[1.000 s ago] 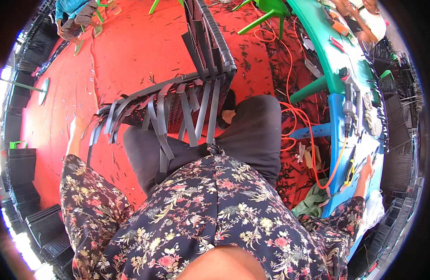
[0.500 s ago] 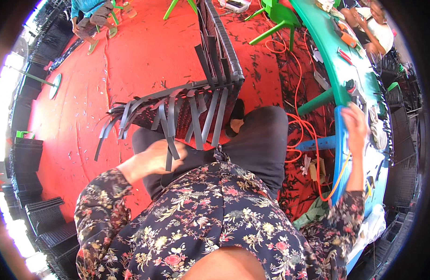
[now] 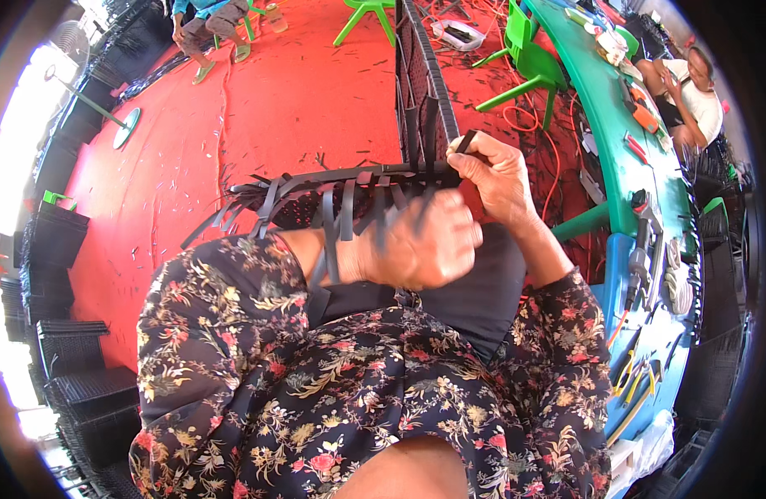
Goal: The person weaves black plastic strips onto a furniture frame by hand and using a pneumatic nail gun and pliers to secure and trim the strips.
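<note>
- I observe the right hand (image 3: 497,179) pinching a dark strip (image 3: 465,141), thumb against forefinger, just beside the corner of the frame (image 3: 439,85).
- Left hand (image 3: 420,248) blurred among loose ends (image 3: 348,212); I cannot tell its grip.
- Frame located ahead of the lap (image 3: 482,291).

The left hand (image 3: 424,245) is blurred, back upward, near the pinching right hand (image 3: 495,170).

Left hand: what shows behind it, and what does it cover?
Beyond the left hand, the woven piece and its dangling strips show above, dark trousers below and to the right. Whatever lies directly behind the blurred hand is covered.
</note>
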{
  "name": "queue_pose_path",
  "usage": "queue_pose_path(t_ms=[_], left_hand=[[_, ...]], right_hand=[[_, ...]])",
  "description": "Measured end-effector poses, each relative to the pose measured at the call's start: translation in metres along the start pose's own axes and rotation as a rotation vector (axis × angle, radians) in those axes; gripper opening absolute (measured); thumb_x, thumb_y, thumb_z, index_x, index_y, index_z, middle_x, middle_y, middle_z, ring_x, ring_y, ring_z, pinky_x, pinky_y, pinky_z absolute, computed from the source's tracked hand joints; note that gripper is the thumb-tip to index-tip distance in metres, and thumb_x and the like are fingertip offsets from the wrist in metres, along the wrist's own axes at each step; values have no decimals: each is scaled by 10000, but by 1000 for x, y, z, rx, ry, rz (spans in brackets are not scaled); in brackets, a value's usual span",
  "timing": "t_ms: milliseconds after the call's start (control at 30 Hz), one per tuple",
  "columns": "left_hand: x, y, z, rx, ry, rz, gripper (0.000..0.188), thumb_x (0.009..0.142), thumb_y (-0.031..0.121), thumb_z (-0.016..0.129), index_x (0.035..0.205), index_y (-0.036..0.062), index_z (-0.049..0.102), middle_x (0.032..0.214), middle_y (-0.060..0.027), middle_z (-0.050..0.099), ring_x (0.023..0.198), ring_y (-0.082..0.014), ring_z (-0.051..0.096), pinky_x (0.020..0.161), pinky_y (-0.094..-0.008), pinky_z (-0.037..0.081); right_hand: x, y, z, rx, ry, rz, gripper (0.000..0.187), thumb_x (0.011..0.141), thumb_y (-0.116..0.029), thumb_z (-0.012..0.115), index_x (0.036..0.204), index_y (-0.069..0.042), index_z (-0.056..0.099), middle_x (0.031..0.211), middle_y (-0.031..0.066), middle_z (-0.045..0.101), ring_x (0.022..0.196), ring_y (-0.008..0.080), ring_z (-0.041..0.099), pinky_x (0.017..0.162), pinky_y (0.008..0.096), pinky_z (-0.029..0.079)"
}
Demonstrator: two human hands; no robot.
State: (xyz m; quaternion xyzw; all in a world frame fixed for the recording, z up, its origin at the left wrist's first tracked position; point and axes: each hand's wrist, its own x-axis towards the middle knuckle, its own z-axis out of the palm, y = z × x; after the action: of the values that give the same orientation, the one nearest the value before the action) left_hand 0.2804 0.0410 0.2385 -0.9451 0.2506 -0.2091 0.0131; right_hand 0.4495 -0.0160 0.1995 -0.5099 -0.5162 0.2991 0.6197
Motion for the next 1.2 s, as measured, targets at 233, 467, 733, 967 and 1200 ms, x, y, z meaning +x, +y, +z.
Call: queue_pose_path(t_ms=[233, 467, 733, 967, 1200], left_hand=[[-6, -49, 7, 77, 228, -501, 289, 694, 69, 666, 934, -9, 526, 867, -145, 524, 814, -356, 559, 779, -448, 471], [-24, -67, 10, -232, -181, -779, 260, 912, 250, 558, 811, 13, 591, 685, -202, 597, 700, -410, 597, 610, -492, 467], [-27, -17, -8, -426, -134, -730, 292, 928, 217, 547, 742, -1, 604, 640, -227, 564, 650, -429, 576, 560, -479, 449], [-43, -14, -26, -551, -224, -571, 167, 859, 169, 601, 799, 14, 612, 673, -204, 574, 684, -404, 582, 600, -470, 449], [-74, -25, -20, -519, -188, -532, 125, 742, 101, 688, 822, 59, 602, 676, -163, 575, 696, -368, 583, 617, -443, 439]], right_hand=[[-15, 6, 14, 244, 188, -68, 74, 866, 37, 638, 820, 1, 592, 847, -8, 614, 774, 56, 517, 722, 211, 439], [-9, -16, 18, -88, 162, -17, 109, 907, -78, 629, 814, -23, 612, 732, -17, 618, 630, 49, 493, 584, 201, 410], [-26, -53, 34, -39, 14, 133, 194, 925, -115, 602, 750, -39, 569, 684, 18, 637, 560, 36, 474, 510, 196, 361], [-45, -57, 56, 27, 7, 130, 221, 918, -130, 640, 731, -43, 560, 663, -14, 591, 618, 22, 480, 553, 203, 376], [-51, -64, 71, 39, 15, 225, 193, 939, -177, 613, 807, -35, 605, 704, -7, 634, 599, 27, 463, 553, 197, 390]])
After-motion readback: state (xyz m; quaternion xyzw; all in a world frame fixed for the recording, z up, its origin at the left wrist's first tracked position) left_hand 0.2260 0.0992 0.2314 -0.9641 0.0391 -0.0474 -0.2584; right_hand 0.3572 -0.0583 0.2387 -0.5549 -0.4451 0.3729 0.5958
